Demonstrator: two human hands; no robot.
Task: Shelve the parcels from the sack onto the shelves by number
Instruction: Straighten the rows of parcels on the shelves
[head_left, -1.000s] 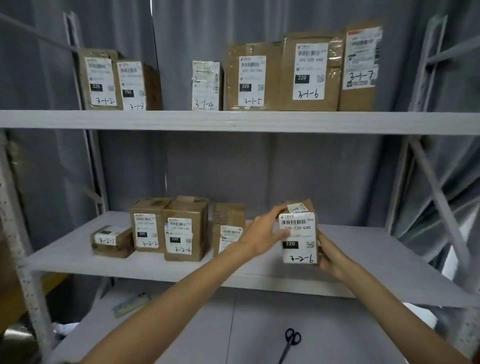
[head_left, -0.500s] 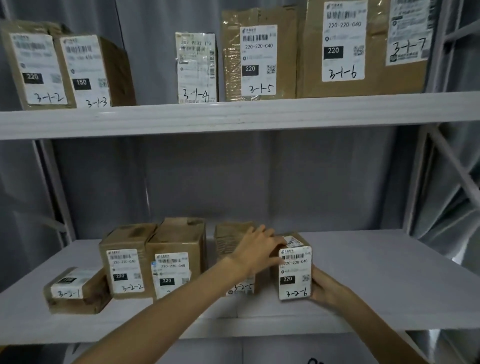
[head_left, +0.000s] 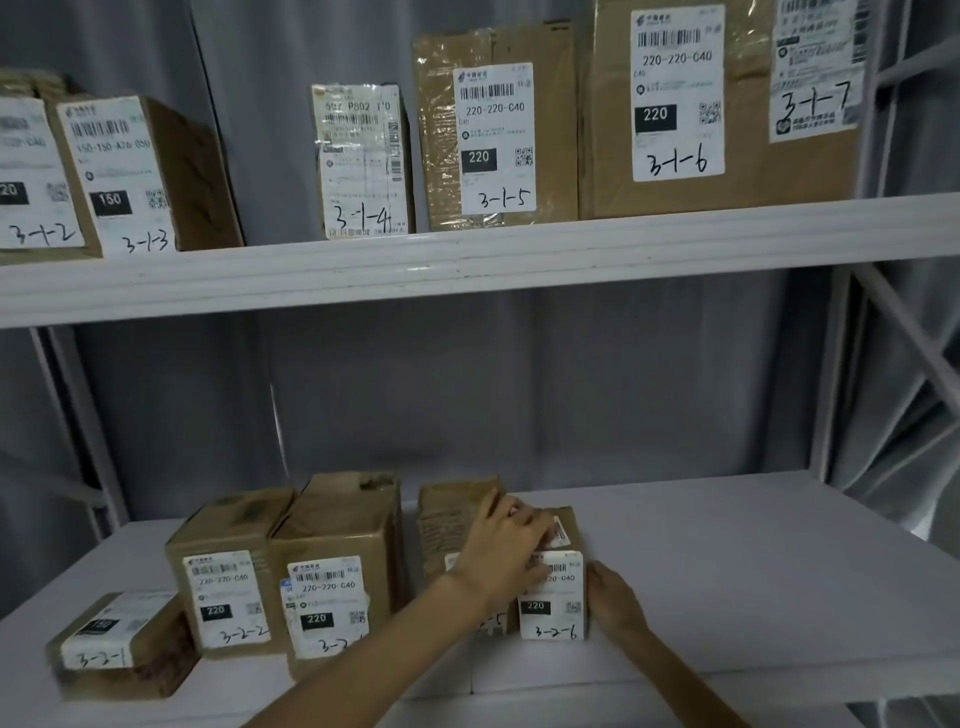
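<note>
Left hand: the left hand (head_left: 506, 551) lies over the top front edge of the 3-2-6 parcel (head_left: 553, 597), fingers curled onto it, gripping.
Right hand: the right hand (head_left: 613, 603) presses against the parcel's right side, fingers hidden behind the box; grip there cannot be told.
Parcel 3-2-6: stands upright on the lower shelf (head_left: 753, 582), touching the 3-2-5 parcel (head_left: 452, 525) on its left.
Change: a second ago the parcel was held at the shelf's front edge; now it sits further in, in line with its row, and the view has come closer.
Row to the left: 3-2-1 parcel (head_left: 119, 644) lying flat, 3-2-2 parcel (head_left: 226, 571), then another parcel (head_left: 332, 571) whose last digit the left forearm covers.
In the way: the left hand and wrist hide most of the label on 3-2-5.
Upper shelf (head_left: 467, 265): parcels 3-1-2 to 3-1-7 stand in order.
</note>
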